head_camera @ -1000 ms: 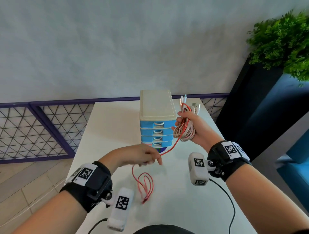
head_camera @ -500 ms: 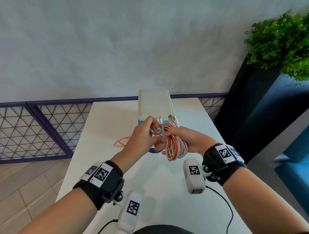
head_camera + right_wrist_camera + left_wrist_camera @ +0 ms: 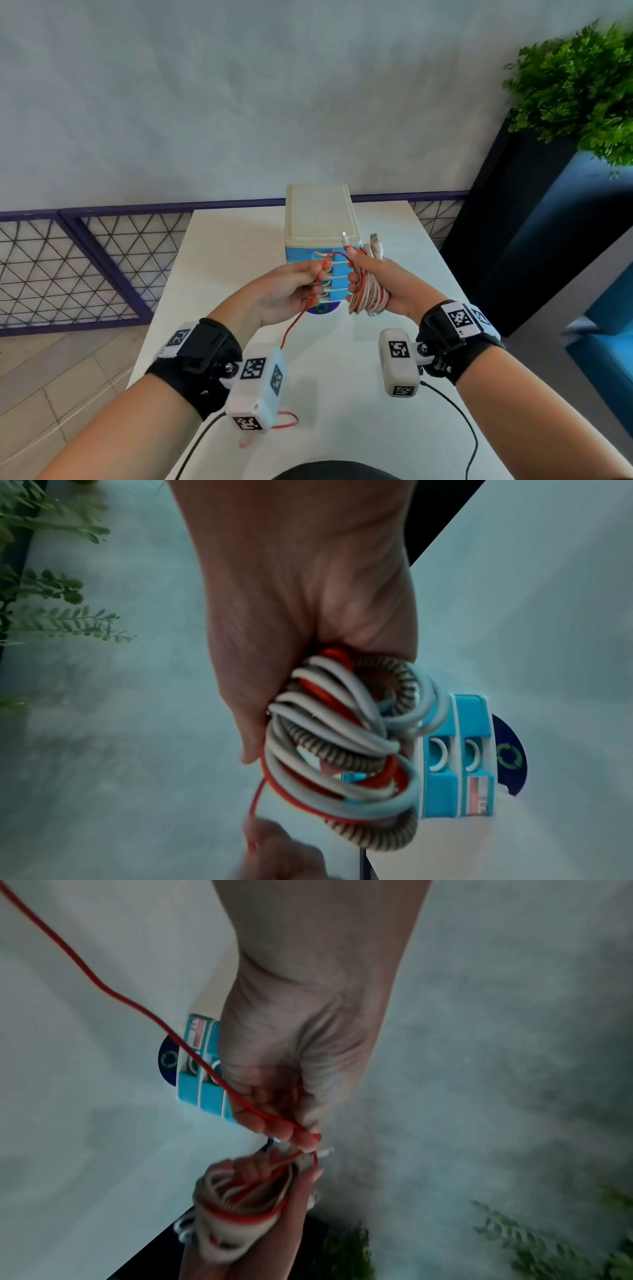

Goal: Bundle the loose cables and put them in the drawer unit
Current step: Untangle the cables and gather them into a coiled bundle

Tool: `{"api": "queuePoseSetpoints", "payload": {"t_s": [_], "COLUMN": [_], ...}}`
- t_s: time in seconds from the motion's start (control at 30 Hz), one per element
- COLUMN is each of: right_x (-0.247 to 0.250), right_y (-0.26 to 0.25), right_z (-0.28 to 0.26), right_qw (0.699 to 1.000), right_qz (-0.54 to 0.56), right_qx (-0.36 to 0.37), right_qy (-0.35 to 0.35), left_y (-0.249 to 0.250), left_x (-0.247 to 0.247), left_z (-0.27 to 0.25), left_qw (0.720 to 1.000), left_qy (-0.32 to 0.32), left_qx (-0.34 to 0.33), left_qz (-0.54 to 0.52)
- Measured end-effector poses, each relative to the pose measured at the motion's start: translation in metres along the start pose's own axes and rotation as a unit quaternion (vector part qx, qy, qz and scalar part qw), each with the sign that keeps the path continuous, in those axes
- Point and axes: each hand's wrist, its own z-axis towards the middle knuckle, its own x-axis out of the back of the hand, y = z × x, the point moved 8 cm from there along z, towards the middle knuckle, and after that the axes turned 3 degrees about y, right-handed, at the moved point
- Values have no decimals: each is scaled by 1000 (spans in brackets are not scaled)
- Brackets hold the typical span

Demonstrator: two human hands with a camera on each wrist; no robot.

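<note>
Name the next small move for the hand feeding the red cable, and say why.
Probably one more wrap: the left hand should carry the red cable around the cable bundle gripped by the right hand. A loose red tail still trails down toward the table, and every drawer of the drawer unit looks closed.

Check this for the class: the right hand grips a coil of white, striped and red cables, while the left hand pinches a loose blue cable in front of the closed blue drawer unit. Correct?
Not quite. The loose cable pinched by the left hand is red, not blue, as the head view shows. The rest stands: the right hand grips the coil of white, striped and red cables before the closed blue drawer unit.
</note>
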Motion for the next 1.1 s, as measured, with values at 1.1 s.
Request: {"api": "queuePoseSetpoints", "payload": {"t_s": [1.1], "right_x": [4], "right_y": [-9], "right_z": [-9], "right_qw": [995], "right_qz": [-101], "right_qx": [-3], "right_qy": [9], "left_y": [5], "left_x": [1], "left_z": [3], "left_qw": [865], "left_qy": [61], "left_qx": [-185], "left_qz": [463]}}
